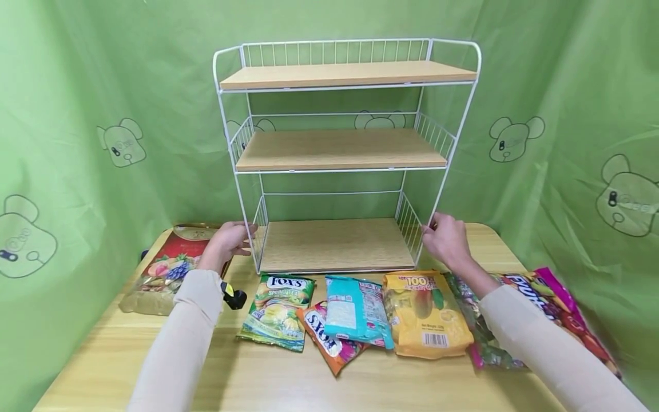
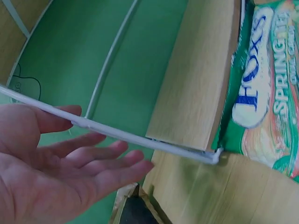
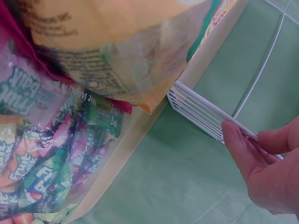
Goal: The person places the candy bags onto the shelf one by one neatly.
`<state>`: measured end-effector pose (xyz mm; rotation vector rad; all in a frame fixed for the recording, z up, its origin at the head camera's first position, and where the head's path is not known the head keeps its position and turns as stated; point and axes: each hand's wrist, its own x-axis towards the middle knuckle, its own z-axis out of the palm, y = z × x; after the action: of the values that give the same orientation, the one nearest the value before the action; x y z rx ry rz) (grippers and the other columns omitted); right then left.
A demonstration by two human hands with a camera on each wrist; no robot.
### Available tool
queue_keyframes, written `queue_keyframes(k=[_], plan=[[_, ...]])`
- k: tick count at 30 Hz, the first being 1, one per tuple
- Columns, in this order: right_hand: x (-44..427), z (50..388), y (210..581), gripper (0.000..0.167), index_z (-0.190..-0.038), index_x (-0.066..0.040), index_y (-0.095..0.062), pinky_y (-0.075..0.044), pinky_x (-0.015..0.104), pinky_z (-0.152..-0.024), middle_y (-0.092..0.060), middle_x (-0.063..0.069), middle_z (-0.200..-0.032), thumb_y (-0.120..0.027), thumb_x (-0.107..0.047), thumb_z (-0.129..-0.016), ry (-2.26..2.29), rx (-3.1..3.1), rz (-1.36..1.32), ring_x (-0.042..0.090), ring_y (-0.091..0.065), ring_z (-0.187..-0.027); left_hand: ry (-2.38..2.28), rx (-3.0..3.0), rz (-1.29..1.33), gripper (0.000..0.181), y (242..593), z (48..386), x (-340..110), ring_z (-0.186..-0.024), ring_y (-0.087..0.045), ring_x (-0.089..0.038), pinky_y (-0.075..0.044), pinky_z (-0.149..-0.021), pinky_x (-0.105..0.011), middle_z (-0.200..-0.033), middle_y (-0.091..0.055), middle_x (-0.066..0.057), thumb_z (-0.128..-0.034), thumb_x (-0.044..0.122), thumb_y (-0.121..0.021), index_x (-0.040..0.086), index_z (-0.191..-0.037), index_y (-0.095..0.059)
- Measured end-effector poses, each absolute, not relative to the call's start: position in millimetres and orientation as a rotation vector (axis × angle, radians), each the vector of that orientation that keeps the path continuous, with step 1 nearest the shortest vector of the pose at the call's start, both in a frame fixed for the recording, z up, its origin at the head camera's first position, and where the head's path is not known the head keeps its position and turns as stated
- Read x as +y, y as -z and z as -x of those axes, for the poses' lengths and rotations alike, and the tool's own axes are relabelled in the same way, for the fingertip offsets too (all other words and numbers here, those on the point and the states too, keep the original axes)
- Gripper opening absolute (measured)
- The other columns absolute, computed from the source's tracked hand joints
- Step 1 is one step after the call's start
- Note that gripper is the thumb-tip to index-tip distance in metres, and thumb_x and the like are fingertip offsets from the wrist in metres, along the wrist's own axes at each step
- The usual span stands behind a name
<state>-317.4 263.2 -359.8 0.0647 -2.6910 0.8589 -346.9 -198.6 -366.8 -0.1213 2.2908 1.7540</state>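
A three-tier rack [image 1: 340, 151] of white wire with wooden boards stands on the table. My left hand [image 1: 235, 240] is at its lower left post; in the left wrist view the fingers [image 2: 112, 175] are spread and nearly straight, with the thumb near the post. On the other side my right hand [image 1: 445, 237] pinches the lower right post between thumb and fingers, as the right wrist view shows. Before the rack lie a green Fox's candy bag [image 1: 280, 312], an orange Fox's bag [image 1: 332, 337], a turquoise bag [image 1: 357, 312] and a yellow mango candy bag [image 1: 427, 315].
A red and gold fruit-picture bag [image 1: 175, 263] lies at the table's left. Under my right forearm is a large pink-edged candy bag [image 1: 558, 309]. A small black object [image 1: 235, 298] sits by my left sleeve. Green curtain [image 1: 170, 86] surrounds the table [image 1: 278, 383].
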Motion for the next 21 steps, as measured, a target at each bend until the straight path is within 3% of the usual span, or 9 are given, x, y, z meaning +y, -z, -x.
queue_keyframes(k=[3,6,10,16,21], plan=[[263.1,317.8,360.8,0.016,-0.098,0.008,-0.064,-0.052,0.029,-0.043,-0.069,0.028,-0.087,-0.059,-0.007,-0.097,-0.863,-2.691,-0.060,0.025,-0.059,-0.058,-1.782,2.251,0.104,0.050,368.1,348.2,-198.8,-0.097,-0.068,-0.023,-0.053,-0.109,-0.051,-0.149,-0.042,-0.033,-0.1088,0.017,-0.042,-0.010,-0.151,-0.035],[263.3,317.8,361.4,0.016,-0.098,0.008,-0.064,-0.051,0.029,-0.043,-0.069,0.028,-0.088,-0.059,-0.007,-0.097,-0.871,-2.691,-0.054,0.025,-0.059,-0.058,-1.777,2.244,0.085,0.050,367.1,349.5,-199.4,-0.077,-0.068,-0.012,-0.056,-0.104,-0.050,-0.142,-0.047,-0.034,-0.1086,0.015,-0.043,-0.012,-0.150,-0.034],[264.1,318.3,360.5,0.017,-0.099,0.008,-0.064,-0.051,0.030,-0.042,-0.069,0.028,-0.087,-0.058,-0.007,-0.097,-0.882,-2.691,-0.049,0.024,-0.059,-0.057,-1.756,2.230,0.098,0.050,363.6,351.0,-200.9,-0.071,-0.069,-0.016,-0.060,-0.098,-0.048,-0.131,-0.054,-0.031,-0.1083,0.014,-0.044,-0.011,-0.150,-0.035],[263.5,318.5,360.0,0.017,-0.099,0.009,-0.064,-0.051,0.029,-0.042,-0.069,0.027,-0.086,-0.058,-0.007,-0.097,-0.888,-2.698,-0.059,0.024,-0.058,-0.056,-1.723,2.215,0.153,0.050,359.6,351.6,-202.4,-0.067,-0.069,-0.019,-0.061,-0.094,-0.051,-0.097,-0.061,-0.016,-0.1074,0.014,-0.046,-0.010,-0.150,-0.036],[263.8,318.1,360.5,0.017,-0.100,0.008,-0.063,-0.050,0.029,-0.042,-0.069,0.026,-0.085,-0.057,-0.008,-0.097,-0.897,-2.703,-0.048,0.024,-0.058,-0.056,-1.707,2.215,0.156,0.051,359.6,352.3,-203.1,-0.067,-0.070,-0.022,-0.062,-0.091,-0.051,-0.099,-0.062,-0.020,-0.1074,0.016,-0.046,-0.009,-0.151,-0.036]])
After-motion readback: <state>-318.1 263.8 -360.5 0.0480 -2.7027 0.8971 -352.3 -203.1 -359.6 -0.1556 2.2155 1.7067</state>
